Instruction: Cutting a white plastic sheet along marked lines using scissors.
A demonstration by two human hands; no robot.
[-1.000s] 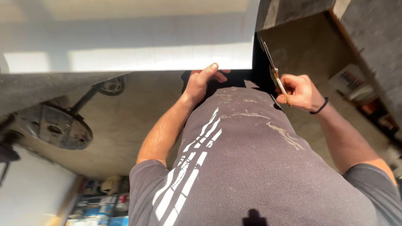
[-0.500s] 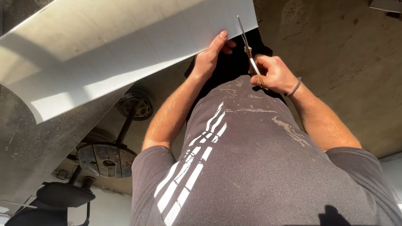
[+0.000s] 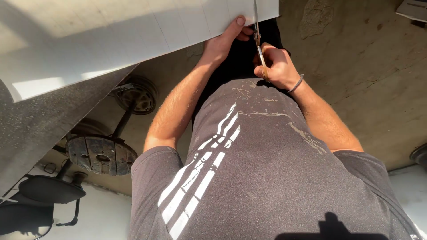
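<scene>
Sheet: a large white sheet (image 3: 133,40), faintly ruled in a grid, is filling the upper left of the view and reaching past the frame at 9 to 12 o'clock; its near edge is running from 8 o'clock up toward 2 o'clock.
Left hand: the left hand (image 3: 224,40) is pinching the sheet's near edge, thumb lying on top, the other fingers hidden beneath; closed on the sheet.
Right hand: the right hand (image 3: 276,67) is curled tight round the handles of a pair of scissors (image 3: 258,38), wristband showing on the wrist.
Scissors axis: the blades are pointing almost straight toward 12 o'clock, crossing the sheet's edge close to square; how far apart the blades are standing cannot be told.
Key relation: the sheet is lying at 12 o'clock from the right hand, and the blades are entering it just beside the left thumb, at that thumb's 3 o'clock side; the left hand is the nearer one to the cut line.
Strip: only a narrow part of the sheet is lying to the 3 o'clock side of the blades.
Surroundings: a bare concrete floor (image 3: 356,66) below, and weight plates on a bar (image 3: 102,153) at 8 o'clock, well apart from both hands.
</scene>
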